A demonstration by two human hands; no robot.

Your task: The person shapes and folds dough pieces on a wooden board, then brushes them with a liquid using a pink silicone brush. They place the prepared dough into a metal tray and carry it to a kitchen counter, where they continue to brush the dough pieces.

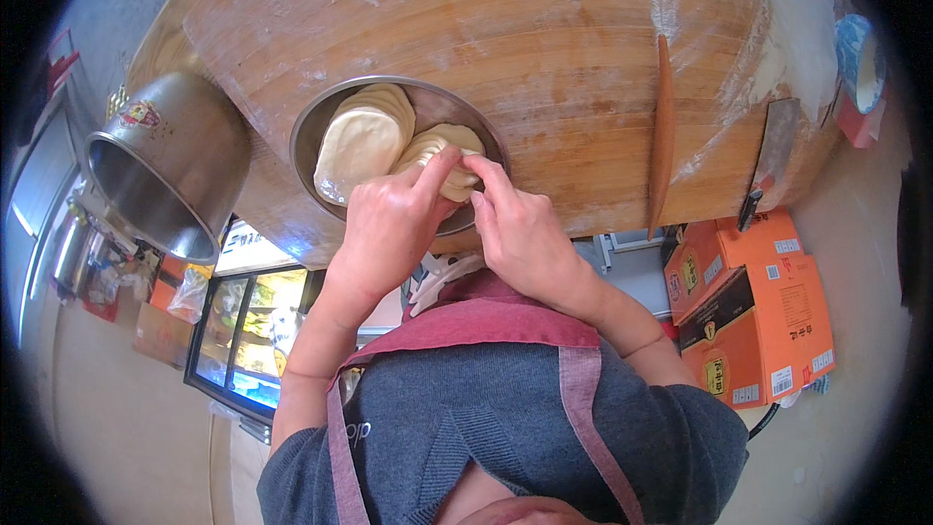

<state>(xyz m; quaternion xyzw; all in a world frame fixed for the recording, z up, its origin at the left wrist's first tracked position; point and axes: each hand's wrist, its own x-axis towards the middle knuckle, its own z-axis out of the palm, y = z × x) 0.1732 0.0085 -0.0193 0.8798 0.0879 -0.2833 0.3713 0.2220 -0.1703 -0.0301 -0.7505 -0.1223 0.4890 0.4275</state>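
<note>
A round stainless steel basin sits at the near edge of the wooden board, holding two stacks of flat oval dough pieces. The left stack shows a smooth, shiny top piece. Over the right stack, whose pieces overlap like a fan, my two hands meet. My left hand pinches the near edge of the dough there, its thumb on top and its other fingers mostly hidden. My right hand grips the same edge between index finger and thumb, fingertips close to the left thumb.
A floured wooden board spans the worktop. On its right lie a tapered rolling pin and a cleaver. A deep steel pot lies tilted at the left. Orange cartons stand below right, a glass-front display case below left.
</note>
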